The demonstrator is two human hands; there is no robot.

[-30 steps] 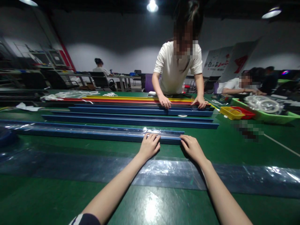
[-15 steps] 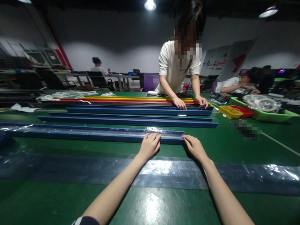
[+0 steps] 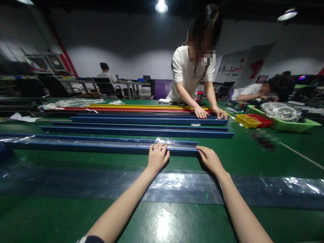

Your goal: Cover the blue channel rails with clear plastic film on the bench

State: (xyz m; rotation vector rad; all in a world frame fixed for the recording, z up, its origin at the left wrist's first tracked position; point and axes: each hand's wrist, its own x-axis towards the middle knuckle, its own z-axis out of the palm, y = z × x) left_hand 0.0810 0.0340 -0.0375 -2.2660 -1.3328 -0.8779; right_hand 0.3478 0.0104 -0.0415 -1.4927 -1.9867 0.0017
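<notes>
A long blue channel-shaped strip (image 3: 83,147) lies across the table, with clear plastic film (image 3: 141,143) glinting along its trough. My left hand (image 3: 157,157) rests palm down over its near wall, fingers reaching onto the film and thumb apart. At the strip's right end, my right hand (image 3: 209,158) has its fingertips together on the corner; whether they also pinch the film cannot be made out. Closer to me, a wide sheet of clear plastic (image 3: 101,184) stretches across the table under my forearms.
Beyond lie more blue strips (image 3: 141,131), then red and yellow strips (image 3: 121,106). A co-worker (image 3: 192,74) leans over them with both hands on a blue strip. Yellow tray (image 3: 246,121) and green tray (image 3: 301,126), the latter with coiled clear material, stand at the right.
My left hand has slid a little to the left along the strip, its thumb now spread. My right hand stays at the strip's end. The co-worker's hands have shifted slightly right.
</notes>
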